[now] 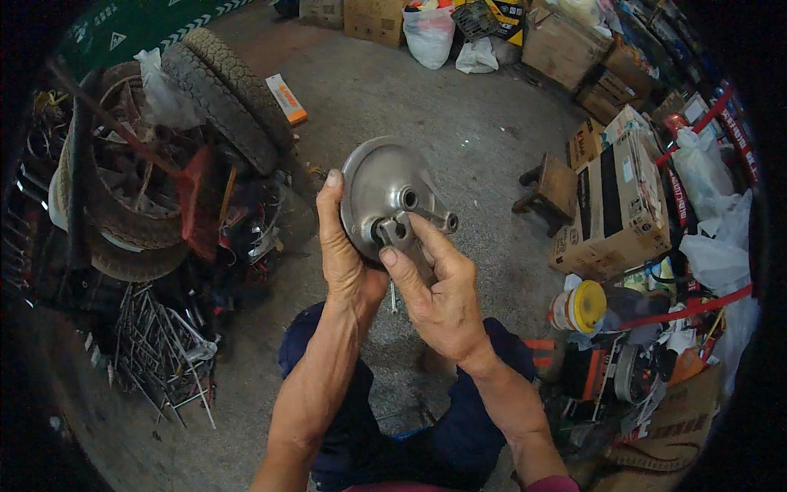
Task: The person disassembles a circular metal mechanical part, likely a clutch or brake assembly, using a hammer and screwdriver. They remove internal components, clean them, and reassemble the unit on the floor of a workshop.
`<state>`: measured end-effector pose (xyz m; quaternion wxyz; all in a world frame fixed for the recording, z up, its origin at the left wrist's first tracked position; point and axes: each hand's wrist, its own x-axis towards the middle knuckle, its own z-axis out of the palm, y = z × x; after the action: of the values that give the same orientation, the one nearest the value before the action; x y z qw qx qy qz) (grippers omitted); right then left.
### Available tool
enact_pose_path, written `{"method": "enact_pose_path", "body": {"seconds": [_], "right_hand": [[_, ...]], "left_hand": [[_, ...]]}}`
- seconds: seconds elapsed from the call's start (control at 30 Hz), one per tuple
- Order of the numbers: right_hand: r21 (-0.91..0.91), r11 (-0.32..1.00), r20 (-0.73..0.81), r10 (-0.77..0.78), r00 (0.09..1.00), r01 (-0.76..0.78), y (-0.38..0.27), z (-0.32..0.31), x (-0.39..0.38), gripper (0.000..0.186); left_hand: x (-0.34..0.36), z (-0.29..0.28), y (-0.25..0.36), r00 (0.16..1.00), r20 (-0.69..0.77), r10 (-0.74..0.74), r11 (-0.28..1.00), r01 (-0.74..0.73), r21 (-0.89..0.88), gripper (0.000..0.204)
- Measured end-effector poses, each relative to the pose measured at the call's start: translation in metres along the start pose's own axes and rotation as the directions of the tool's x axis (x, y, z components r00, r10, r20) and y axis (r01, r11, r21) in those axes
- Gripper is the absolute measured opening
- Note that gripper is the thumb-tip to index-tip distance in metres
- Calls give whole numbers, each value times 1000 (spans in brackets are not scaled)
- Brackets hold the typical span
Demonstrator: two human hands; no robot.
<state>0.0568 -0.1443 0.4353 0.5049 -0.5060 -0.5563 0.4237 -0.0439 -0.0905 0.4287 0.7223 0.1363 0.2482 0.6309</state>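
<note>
A round silver metal plate, like a drum brake backing plate (375, 174), is held up in the middle of the view, with a central bored boss and a lug at its right. My left hand (343, 264) holds it by the left rim, thumb along the edge and other fingers hidden behind. My right hand (434, 299) is closed around a short metal lever (397, 233) at the plate's lower part, with thumb and index finger on it. A thin metal rod (393, 298) shows just beneath, between the hands.
Old tyres (231, 94), rims and a pile of metal rods (164, 353) are at the left. Cardboard boxes (611, 215), a wooden stool (543, 190), a yellow-lidded tub (586, 307) and bags line the right. An orange-white carton (286, 98) lies on the floor ahead.
</note>
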Motion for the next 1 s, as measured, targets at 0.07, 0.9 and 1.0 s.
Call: {"method": "enact_pose_path", "body": {"seconds": [0.07, 0.9, 1.0], "right_hand": [[139, 988, -15, 69, 997, -66, -7, -1, 2, 45], [424, 826, -72, 440, 895, -372, 19, -70, 25, 34], [388, 841, 27, 398, 917, -376, 18, -70, 23, 38]], "left_hand": [[1, -4, -1, 999, -24, 22, 1000, -22, 0, 64], [1, -18, 2, 899, 41, -435, 885, 436, -164, 89], [0, -17, 2, 894, 22, -447, 887, 447, -113, 91]]}}
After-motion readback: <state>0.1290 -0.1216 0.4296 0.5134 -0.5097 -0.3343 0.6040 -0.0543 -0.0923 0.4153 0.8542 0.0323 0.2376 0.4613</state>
